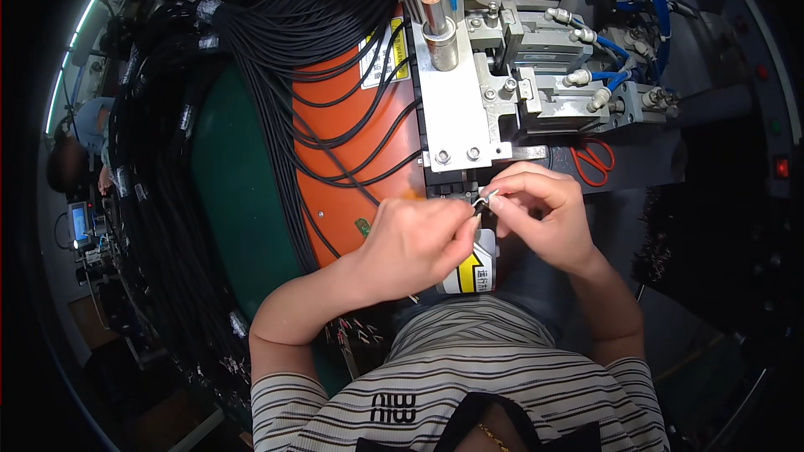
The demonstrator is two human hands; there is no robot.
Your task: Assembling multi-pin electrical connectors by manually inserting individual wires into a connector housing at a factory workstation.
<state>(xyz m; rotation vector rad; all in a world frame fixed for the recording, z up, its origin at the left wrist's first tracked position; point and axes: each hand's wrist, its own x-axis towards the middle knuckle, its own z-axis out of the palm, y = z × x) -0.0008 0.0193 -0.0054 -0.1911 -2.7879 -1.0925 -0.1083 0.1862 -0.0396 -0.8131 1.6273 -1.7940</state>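
Observation:
Close together in front of the machine, both my hands work at the end of a black cable (pixel 479 208), where thin pale wires (pixel 491 197) stick out. My left hand (pixel 416 240) is closed, with thumb and forefinger pinching the cable just below the wires. Thumb and fingertips of my right hand (pixel 543 211) pinch the pale wires from the other side. How many wires are in the pinch is too small to tell. Right behind my fingers stands the machine's light metal plate (pixel 455 109), with bolts at its front edge.
Many black cables (pixel 301 8) drape over an orange panel (pixel 347 130) and a green surface (pixel 230 172) at left. Pneumatic cylinders (pixel 553 100) with blue tubes (pixel 662 0) fill the back right. Red-handled scissors (pixel 593 161) lie right of the machine. Another person (pixel 88 125) is at far left.

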